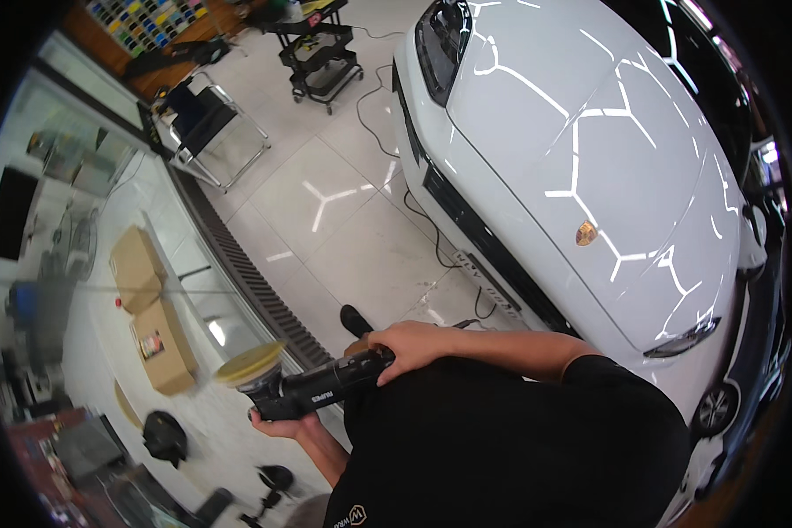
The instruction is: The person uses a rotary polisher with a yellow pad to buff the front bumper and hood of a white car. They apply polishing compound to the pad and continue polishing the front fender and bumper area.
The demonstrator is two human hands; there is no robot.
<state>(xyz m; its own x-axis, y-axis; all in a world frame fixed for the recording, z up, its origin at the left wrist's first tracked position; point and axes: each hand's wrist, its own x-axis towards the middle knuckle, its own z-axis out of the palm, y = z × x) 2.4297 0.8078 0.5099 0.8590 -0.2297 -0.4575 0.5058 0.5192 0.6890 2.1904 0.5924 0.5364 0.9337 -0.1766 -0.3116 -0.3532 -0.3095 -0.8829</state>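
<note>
A black car polisher (326, 387) with a round yellow pad (251, 363) is held in front of my body, its pad turned upward and to the left. My right hand (411, 346) is closed around the rear end of the tool's body. Below the polisher's head is my left hand (275, 425), its fingers curled against the underside and partly hidden by the tool. Beyond my right arm stands a glossy white car (537, 114), with the pad well apart from it.
A dark cable (437, 242) runs over the tiled floor (326, 220) beside the bumper. Farther off are a black wheeled cart (319, 62) and a folding chair (204, 123). At the left, a glass partition borders a surface with an opened cardboard box (167, 348).
</note>
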